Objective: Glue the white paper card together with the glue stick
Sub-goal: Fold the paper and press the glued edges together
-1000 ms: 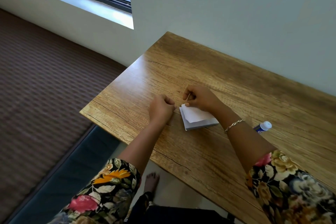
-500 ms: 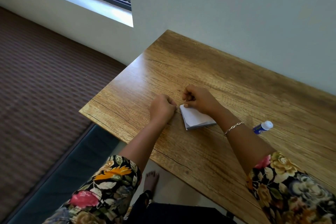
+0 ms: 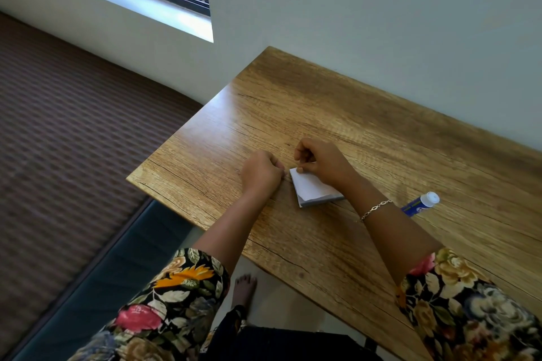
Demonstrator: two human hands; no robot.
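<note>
White paper card [image 3: 312, 189] lies folded on the wooden table [image 3: 337, 114] at the centre of the frame, and the right hand [image 3: 324, 160] rests curled on its upper corner, thumb tip pressed to the paper as if flattening the fold; whether the fingers also pinch an edge cannot be told. The left hand [image 3: 261, 174] is a clenched fist holding nothing visible, knuckles on the wood just beside the card's left edge, touching or nearly so. The card sits as a tilted square, 1 corner pointing to the lower left of the frame. The glue stick [image 3: 421, 204] lies on its side to the right of the card, beyond the right forearm and its bracelet [image 3: 375, 209], white cap on and pointing to the upper right. The right hand is the nearer of the 2 to it, though its own forearm lies between. The rest of the table is bare, so nothing else blocks a reach.
</note>
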